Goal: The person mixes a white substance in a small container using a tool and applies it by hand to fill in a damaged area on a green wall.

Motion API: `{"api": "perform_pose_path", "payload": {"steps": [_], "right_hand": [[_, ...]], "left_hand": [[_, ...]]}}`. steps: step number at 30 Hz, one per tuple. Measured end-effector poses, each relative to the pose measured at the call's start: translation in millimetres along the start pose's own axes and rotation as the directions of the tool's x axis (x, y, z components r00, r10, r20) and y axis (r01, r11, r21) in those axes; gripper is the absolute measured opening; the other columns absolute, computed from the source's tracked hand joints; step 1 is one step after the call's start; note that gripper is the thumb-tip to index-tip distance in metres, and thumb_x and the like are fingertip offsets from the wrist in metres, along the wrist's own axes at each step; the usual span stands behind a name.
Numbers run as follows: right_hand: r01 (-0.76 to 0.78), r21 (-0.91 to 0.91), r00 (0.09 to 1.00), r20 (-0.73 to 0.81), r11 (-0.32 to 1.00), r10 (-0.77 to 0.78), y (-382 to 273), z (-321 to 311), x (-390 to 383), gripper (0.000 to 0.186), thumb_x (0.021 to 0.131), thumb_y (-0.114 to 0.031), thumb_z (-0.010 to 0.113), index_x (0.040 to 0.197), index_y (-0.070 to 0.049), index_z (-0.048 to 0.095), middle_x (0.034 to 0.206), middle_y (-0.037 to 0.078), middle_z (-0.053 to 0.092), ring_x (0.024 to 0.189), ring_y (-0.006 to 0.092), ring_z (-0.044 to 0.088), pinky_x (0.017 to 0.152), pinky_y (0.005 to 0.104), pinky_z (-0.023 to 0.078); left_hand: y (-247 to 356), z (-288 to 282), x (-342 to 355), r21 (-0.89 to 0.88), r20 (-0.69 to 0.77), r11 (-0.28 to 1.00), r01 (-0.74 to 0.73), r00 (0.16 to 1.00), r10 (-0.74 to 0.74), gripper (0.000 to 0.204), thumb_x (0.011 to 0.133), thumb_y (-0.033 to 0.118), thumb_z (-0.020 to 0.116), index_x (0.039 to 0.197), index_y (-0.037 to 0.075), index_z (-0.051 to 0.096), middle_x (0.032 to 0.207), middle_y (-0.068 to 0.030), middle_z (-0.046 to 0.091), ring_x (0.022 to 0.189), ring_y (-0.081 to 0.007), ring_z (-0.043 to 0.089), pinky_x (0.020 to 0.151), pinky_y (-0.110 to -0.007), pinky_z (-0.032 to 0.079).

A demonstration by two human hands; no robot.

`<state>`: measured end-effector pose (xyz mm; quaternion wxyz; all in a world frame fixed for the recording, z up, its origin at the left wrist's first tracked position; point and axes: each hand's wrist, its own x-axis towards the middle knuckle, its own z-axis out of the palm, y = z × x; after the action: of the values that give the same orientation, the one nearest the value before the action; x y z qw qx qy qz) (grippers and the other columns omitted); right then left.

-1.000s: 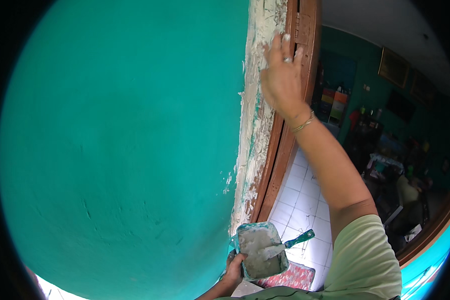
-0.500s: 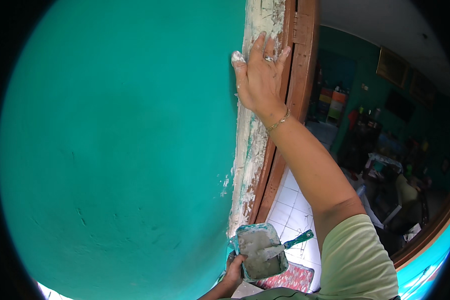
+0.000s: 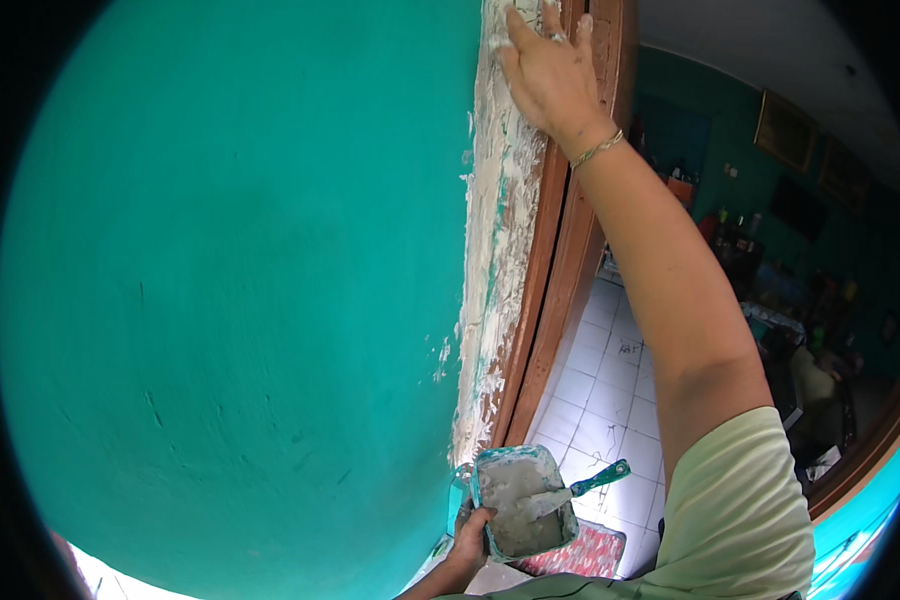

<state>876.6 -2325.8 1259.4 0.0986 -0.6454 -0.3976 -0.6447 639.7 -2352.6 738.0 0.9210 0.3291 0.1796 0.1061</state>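
My right hand [image 3: 555,85] reaches up along a white plastered strip [image 3: 495,220] between the turquoise wall [image 3: 250,250] and a brown door frame [image 3: 548,300]. Its fingers are spread and seem to rest on the strip; nothing shows in them. Low in front of me, my left hand [image 3: 469,542] grips the side of a square plastic container [image 3: 518,453] smeared with turquoise and white. Pale grey putty [image 3: 512,500] fills it. Across the container lies a putty knife [image 3: 600,481], its blade in the putty and its green handle jutting over the right rim.
Right of the frame, a doorway shows white floor tiles [image 3: 595,365] and a dim room with furniture. A picture frame [image 3: 785,132] hangs on the room's dark green wall. Below the container lies a red and white patterned mat [image 3: 590,550].
My right hand has moved up along the plastered strip, and its forearm has risen with it. The left hand, container and putty knife stay nearly where they were.
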Motion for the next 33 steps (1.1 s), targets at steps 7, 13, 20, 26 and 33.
{"api": "perform_pose_path", "payload": {"steps": [7, 13, 20, 26, 33], "right_hand": [[0.056, -0.08, 0.996, 0.08, 0.995, -0.05, -32, 5, -81, 0.054, 0.091, -0.029, 0.049, 0.137, -0.002, 0.046, 0.143, 0.015, 0.047, 0.142, 0.0341, 0.028, 0.113, 0.0627, 0.0], [0.036, 0.018, 0.999, 0.013, 0.999, -0.036, -16, -6, -62, 0.052, 0.089, -0.025, 0.049, 0.135, 0.001, 0.048, 0.144, 0.016, 0.046, 0.142, 0.0347, 0.027, 0.112, 0.0659, 0.002], [0.09, -0.201, 0.995, 0.063, 0.975, -0.079, -24, 5, -57, 0.055, 0.088, -0.026, 0.049, 0.134, 0.003, 0.048, 0.145, 0.019, 0.043, 0.141, 0.0341, 0.028, 0.11, 0.069, 0.002], [0.127, -0.042, 0.979, 0.169, 0.991, -0.119, -44, -5, -101, 0.058, 0.086, -0.023, 0.051, 0.134, 0.009, 0.045, 0.145, 0.024, 0.04, 0.141, 0.0342, 0.028, 0.11, 0.0697, 0.001], [0.026, 0.187, 0.933, 0.348, 0.982, -0.091, -52, -18, -131, 0.05, 0.085, -0.018, 0.049, 0.131, 0.003, 0.05, 0.138, 0.02, 0.05, 0.14, 0.0363, 0.03, 0.113, 0.0639, 0.007]], "left_hand": [[8, -2, -6, -0.009, 0.009, 1.0, 0.014, 1.0, -0.014, 0.06, 0.077, 0.017, 0.054, 0.132, -0.003, 0.042, 0.122, -0.0203, 0.055, 0.11, -0.0357, 0.058, 0.094, -0.05, 0.049], [11, -6, -9, -0.019, -0.042, 1.0, -0.001, 0.999, 0.0, 0.06, 0.077, 0.015, 0.055, 0.133, -0.003, 0.041, 0.121, -0.0196, 0.055, 0.108, -0.0347, 0.058, 0.094, -0.048, 0.049], [7, -10, -5, -0.022, -0.001, 1.0, 0.009, 1.0, -0.009, 0.059, 0.077, 0.016, 0.053, 0.132, -0.004, 0.043, 0.12, -0.0206, 0.056, 0.107, -0.0357, 0.059, 0.093, -0.05, 0.049], [13, -6, -8, 0.001, 0.011, 1.0, 0.01, 1.0, -0.01, 0.058, 0.078, 0.016, 0.053, 0.131, -0.004, 0.043, 0.119, -0.0204, 0.057, 0.106, -0.0359, 0.059, 0.092, -0.05, 0.05], [9, -11, -10, 0.004, -0.064, 0.999, 0.037, 0.997, -0.037, 0.058, 0.078, 0.016, 0.053, 0.131, -0.004, 0.043, 0.12, -0.0207, 0.056, 0.106, -0.0364, 0.059, 0.091, -0.049, 0.051]]}}
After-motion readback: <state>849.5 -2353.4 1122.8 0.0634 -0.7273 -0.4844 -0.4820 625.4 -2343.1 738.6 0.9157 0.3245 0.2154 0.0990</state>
